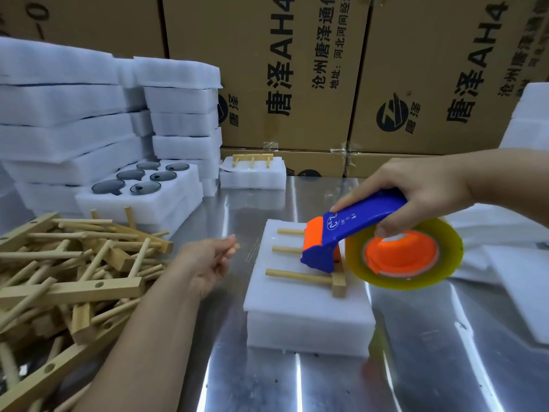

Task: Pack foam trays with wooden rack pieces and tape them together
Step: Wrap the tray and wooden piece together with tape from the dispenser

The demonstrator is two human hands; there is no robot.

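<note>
Now, the right hand (416, 194) curled its fingers round the tape dispenser (353, 233), over the wooden rack piece (300, 277) atop the stacked foam trays (306, 322) mid-table (267, 382). The left hand (208, 261) had its fingertips pinched together; on what, I couldn't tell.

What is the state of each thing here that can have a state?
Foam trays: stacked, closed.
Rack piece: lying flat on top, pegs pointing left.
Tape dispenser: gripped by right hand, roll loaded.
Left hand: fingers pinched, seemingly on clear tape end.
Lid tray: uncovered, six dark lids seated.
</note>
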